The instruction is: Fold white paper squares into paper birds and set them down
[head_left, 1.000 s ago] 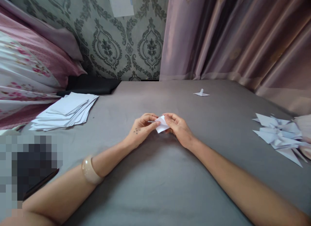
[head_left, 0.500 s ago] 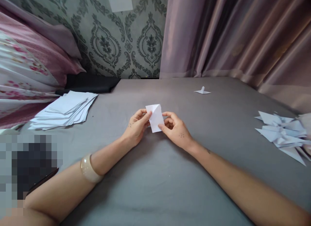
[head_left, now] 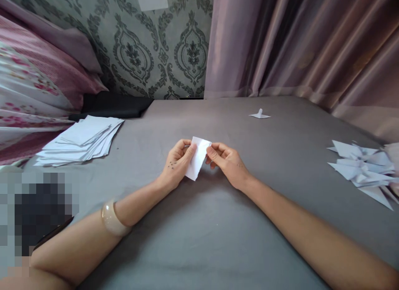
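Observation:
A small folded piece of white paper point(head_left: 197, 160) is held up between my two hands, just above the grey sheet. My left hand point(head_left: 178, 162) pinches its left edge, thumb on the front face and fingers behind. At the upper right corner, my right hand point(head_left: 227, 160) grips the paper between thumb and forefinger. The paper is tilted, its lower end leaning to the left. What lies behind it is hidden.
A stack of white paper sheets point(head_left: 81, 140) lies at the left, by a black folded item point(head_left: 115, 105). Several folded paper cranes point(head_left: 364, 165) are heaped at the right. One paper crane point(head_left: 259, 114) stands alone at the back. Curtains point(head_left: 280, 40) hang behind.
The folded paper has turned, its lower end swinging left and towards me. My right hand has shifted its grip from the paper's lower right side to its upper right corner.

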A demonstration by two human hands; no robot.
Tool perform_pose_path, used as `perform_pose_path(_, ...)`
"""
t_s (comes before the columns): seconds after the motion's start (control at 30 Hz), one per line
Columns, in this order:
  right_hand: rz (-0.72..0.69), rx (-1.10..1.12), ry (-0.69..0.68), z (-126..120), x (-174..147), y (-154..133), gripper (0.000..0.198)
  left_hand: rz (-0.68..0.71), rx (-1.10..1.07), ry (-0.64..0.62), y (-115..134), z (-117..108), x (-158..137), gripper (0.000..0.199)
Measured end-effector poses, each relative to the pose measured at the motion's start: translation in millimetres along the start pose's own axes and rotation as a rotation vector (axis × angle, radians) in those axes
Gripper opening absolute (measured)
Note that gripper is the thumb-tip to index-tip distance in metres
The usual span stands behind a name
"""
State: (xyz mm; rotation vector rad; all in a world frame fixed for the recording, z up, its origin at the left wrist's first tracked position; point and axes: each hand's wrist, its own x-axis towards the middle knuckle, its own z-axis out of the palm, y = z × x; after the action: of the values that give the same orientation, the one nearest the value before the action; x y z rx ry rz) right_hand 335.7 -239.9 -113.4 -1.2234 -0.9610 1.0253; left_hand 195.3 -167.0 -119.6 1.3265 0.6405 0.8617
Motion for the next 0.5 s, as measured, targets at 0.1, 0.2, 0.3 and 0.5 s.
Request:
perform_pose_path(0.1,0.02,0.103,-0.013,-2.7,2.1,3.4,0.033,-0.001,-0.01,-0.028,0.1,0.3,-0.5,0.026)
perform_pose_path(0.2,0.025,0.145,-0.041,-4.6,2.7,6.1,0.031,-0.016,-0.031,-0.024,-1.5,-0.4,0.9,0.027)
perform_pose_path(0.3,0.039,0.146,-0.055,-5.2,1.9,4.7,0.029,-0.039,-0.028,0.001,-2.5,-1.1,1.9,0.028)
perform_pose_path(0.5,0.077,0.072,-0.076,-0.2,-2.7,0.6,0.023,-0.02,0.038,-0.04,-0.5,0.5,-1.7,0.029)
